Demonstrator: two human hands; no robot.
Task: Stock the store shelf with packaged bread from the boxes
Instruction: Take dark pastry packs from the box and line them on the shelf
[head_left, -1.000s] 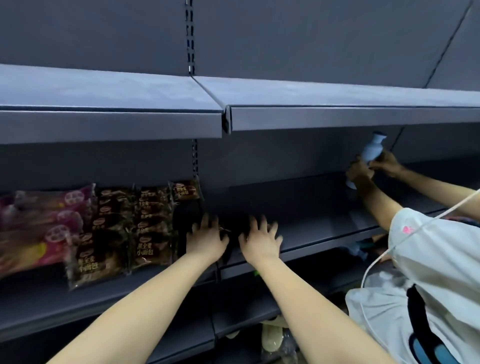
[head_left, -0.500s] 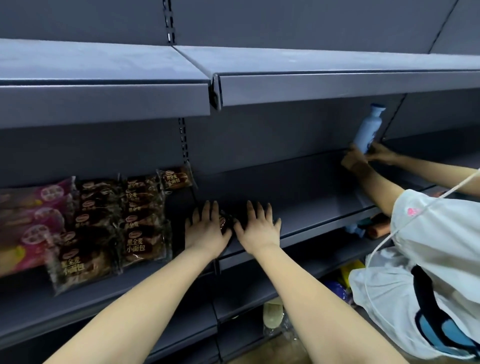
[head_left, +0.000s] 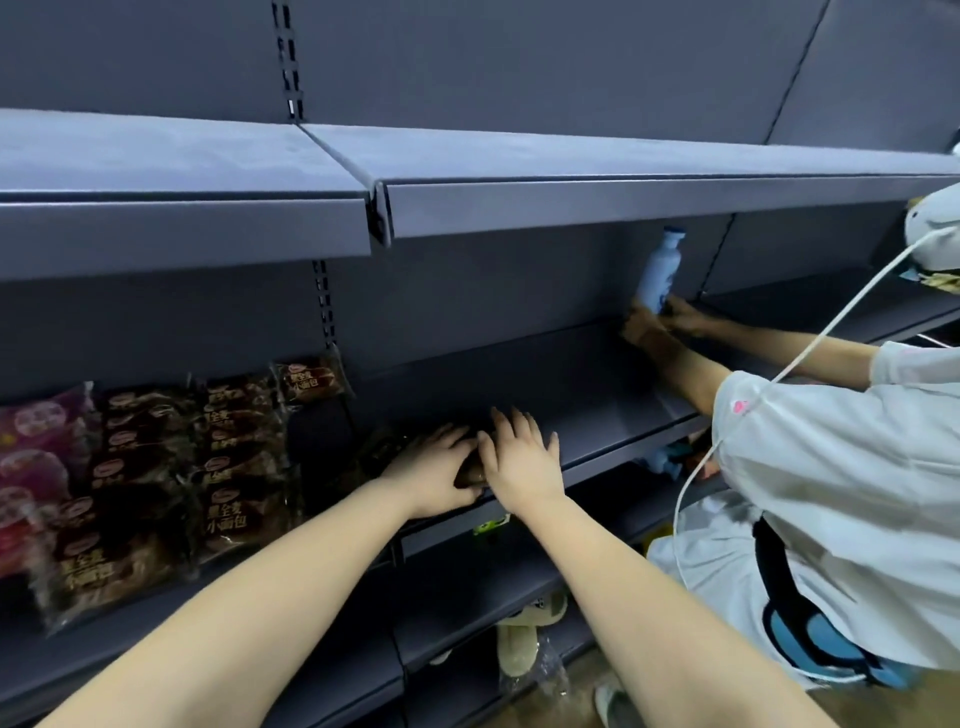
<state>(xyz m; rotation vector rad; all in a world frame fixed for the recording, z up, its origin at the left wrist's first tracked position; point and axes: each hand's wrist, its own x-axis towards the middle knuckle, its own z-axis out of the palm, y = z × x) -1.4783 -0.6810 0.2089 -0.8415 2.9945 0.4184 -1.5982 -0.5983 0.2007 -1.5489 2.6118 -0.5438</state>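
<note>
dark grey shelf (head_left: 597, 400), bread pkgs (head_left: 234, 457) on it

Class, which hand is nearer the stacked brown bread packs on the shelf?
Left. The left hand lies just right of the bread packs; the right hand lies beside it, farther right.
</note>
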